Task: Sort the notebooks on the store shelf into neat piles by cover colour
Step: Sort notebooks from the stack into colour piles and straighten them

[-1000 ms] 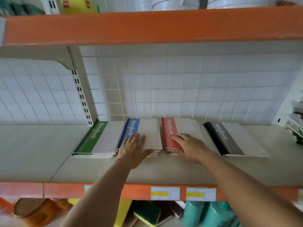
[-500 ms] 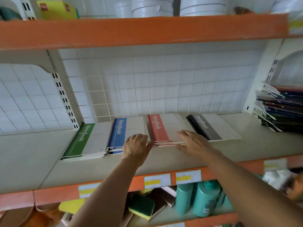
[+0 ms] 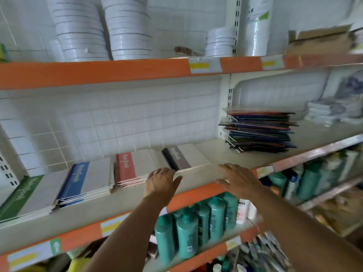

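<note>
We note four sorted piles on shelf (image 3: pixel 137 201): green pile (image 3: pixel 23 195), blue pile (image 3: pixel 86 179), red pile (image 3: pixel 130 167), black pile (image 3: pixel 182 158). Left hand (image 3: pixel 161 181) loosely spread, empty, at red pile's front corner. Right hand (image 3: pixel 238 180) spread, empty, over shelf lip. Risk, our judgement: reaching for mixed stack (image 3: pixel 259 132) could clip black pile, skew it; mixed stack's ragged edges could slide. Covers read "NoteBook"; price tags unreadable.

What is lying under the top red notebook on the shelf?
Under the top red notebook, more notebooks lie in one pile; only their thin front edges show. Their covers are hidden, so I cannot confirm that all are red.
</note>
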`<state>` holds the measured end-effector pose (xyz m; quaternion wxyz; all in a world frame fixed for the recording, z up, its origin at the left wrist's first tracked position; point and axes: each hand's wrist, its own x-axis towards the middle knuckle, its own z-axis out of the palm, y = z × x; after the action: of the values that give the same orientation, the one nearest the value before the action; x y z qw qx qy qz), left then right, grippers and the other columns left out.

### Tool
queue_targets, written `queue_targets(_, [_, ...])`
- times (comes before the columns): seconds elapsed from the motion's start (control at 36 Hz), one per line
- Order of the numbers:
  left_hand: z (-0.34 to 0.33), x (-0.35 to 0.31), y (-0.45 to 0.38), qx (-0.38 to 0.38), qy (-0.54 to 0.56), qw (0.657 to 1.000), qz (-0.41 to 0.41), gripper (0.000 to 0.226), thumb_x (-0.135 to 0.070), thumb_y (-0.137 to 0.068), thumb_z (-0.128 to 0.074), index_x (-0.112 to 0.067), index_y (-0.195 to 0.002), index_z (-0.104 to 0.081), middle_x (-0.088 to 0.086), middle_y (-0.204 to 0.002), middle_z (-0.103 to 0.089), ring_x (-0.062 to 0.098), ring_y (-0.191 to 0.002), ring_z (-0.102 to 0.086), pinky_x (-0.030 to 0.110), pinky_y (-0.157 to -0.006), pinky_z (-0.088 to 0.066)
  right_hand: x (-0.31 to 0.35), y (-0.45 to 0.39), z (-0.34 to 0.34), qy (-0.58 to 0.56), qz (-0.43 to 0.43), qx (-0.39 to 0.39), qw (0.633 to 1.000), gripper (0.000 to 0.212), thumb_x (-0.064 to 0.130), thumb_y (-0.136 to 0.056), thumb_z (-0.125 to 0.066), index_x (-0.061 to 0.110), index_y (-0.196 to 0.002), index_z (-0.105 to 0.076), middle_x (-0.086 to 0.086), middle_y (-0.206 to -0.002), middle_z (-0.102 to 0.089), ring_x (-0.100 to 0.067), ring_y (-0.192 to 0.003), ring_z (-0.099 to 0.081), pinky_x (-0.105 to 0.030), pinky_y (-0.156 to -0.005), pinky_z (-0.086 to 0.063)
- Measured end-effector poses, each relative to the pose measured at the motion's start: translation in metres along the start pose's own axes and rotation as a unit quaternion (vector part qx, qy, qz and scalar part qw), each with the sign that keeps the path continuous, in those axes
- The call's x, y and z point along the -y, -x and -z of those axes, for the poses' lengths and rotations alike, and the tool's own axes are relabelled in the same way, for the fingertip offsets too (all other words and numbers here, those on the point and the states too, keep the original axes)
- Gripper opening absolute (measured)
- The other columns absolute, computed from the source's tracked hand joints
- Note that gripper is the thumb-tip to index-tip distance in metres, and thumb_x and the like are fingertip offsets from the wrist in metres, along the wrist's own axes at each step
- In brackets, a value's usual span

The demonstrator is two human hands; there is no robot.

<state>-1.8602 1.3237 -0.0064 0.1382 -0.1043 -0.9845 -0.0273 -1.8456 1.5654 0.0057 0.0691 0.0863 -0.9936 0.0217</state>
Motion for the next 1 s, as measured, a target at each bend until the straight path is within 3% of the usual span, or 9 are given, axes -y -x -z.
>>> queue_targets(0.33, [0.019,-0.156,0.001,-0.011,-0.009,0.999,-0.046,0.045,-0.05,-0.1,-0.027,-0.026,-0.128,-0.053,-0.006,-0.135,-0.051,0.016,-0.126,-0.045,0.029,-0.1,-0.033,-0.14,0.077,0.048,0.045,-0.038,-0.024,0.998,0.058,0.054,-0.096,-0.039,0.023,-0.144,-0.034,0.0,-0.139,-0.05,-0.022,-0.122,-0.05,-0.033,-0.094,-0.041])
queue_targets(0.47, [0.023,-0.2,-0.005,-0.019,-0.017,0.998,-0.058,0.044,-0.051,-0.1,-0.027,-0.027,-0.127,-0.053,-0.007,-0.132,-0.053,0.014,-0.123,-0.047,0.029,-0.099,-0.034,-0.178,0.096,0.059,0.031,-0.051,-0.034,0.998,0.054,0.051,-0.097,-0.039,0.022,-0.144,-0.035,0.001,-0.142,-0.047,-0.019,-0.126,-0.047,-0.031,-0.097,-0.039])
queue_targets(0.81, [0.033,-0.262,-0.066,-0.032,-0.015,0.995,-0.089,0.045,-0.05,-0.1,-0.027,-0.026,-0.13,-0.051,-0.005,-0.135,-0.051,0.015,-0.123,-0.047,0.032,-0.103,-0.035,-0.244,0.079,0.072,0.05,-0.076,-0.051,0.995,0.056,0.048,-0.097,-0.042,0.021,-0.146,-0.031,0.0,-0.141,-0.048,-0.019,-0.124,-0.049,-0.032,-0.098,-0.041])
queue_targets(1.0, [0.037,-0.273,-0.117,-0.044,0.006,0.996,-0.082,0.043,-0.049,-0.1,-0.026,-0.024,-0.121,-0.053,-0.003,-0.125,-0.054,0.017,-0.115,-0.051,0.032,-0.098,-0.037,-0.269,0.039,0.087,0.063,-0.092,-0.06,0.992,0.051,0.037,-0.099,-0.043,0.021,-0.145,-0.032,-0.002,-0.137,-0.05,-0.021,-0.121,-0.05,-0.032,-0.097,-0.041])
